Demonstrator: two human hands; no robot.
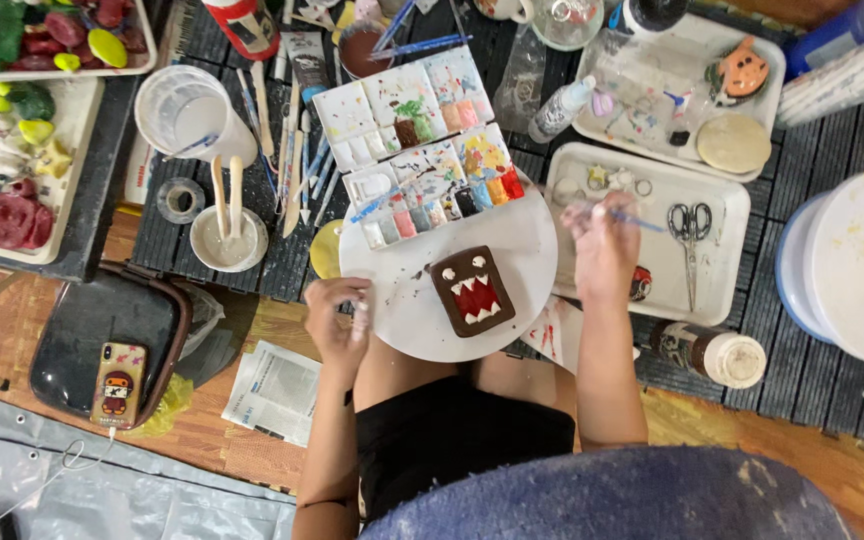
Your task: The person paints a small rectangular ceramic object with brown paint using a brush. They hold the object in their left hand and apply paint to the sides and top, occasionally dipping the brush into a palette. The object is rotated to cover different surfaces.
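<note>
Overhead, white round board (407, 300) bearing brown monster plaque (473, 290), left hand (338, 318) steadying rim, right hand (604, 243) holding brush (632, 217)

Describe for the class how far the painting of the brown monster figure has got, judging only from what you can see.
Done: the brown monster figure on the round white board already has white eyes, a red mouth and white teeth. In hand: the right hand has a thin brush in its grip, over the white tray, away from the figure; the left hand steadies the board's edge. Left: no unpainted patch is visible from here.

Round white board (422, 310) gripped at its left edge, thin blue-handled paintbrush (624, 216) held level — brown square monster figure (473, 290) lying flat on it
</note>
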